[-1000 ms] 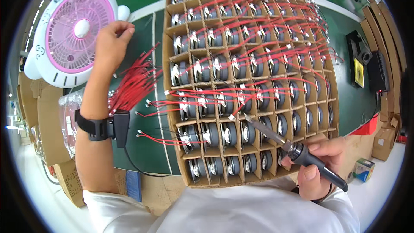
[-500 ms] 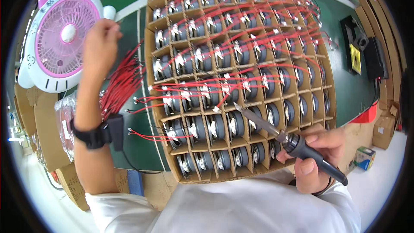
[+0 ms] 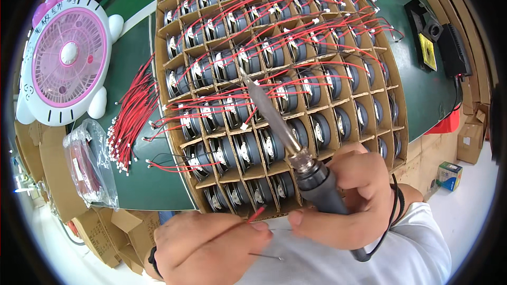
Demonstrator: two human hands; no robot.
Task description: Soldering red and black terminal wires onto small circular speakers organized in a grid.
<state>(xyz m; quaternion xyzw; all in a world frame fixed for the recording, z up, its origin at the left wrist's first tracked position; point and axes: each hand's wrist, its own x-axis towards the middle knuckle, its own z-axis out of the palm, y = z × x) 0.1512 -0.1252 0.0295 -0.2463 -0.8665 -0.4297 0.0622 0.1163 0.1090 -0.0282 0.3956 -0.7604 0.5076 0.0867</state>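
Your right grip (image 3: 364, 206) is wrapped around the handle of the iron (image 3: 302, 166), whose tip points up and left over the box (image 3: 401, 100); you cannot tell whether it touches anything there. Your left grip (image 3: 211, 248), in front of the box's near side, is pinched on a red lead (image 3: 257, 214); a thin wire (image 3: 266, 256) sticks out below it.

The box is split by cardboard dividers into rows of cells, with round grey speakers (image 3: 245, 148) tilted in them. Red and black leads trail across its top, some hanging past its left edge. It reaches your near edge of the counter (image 3: 148, 179).

Left of it lie a bundle (image 3: 134, 111) of red leads and, at the counter's left edge, a clear bag (image 3: 90, 163) holding more. Beyond the bag stands a fan (image 3: 68, 55).

Bare green counter runs between bundle and near edge, and again between box and iron stand (image 3: 422, 26) on the right.
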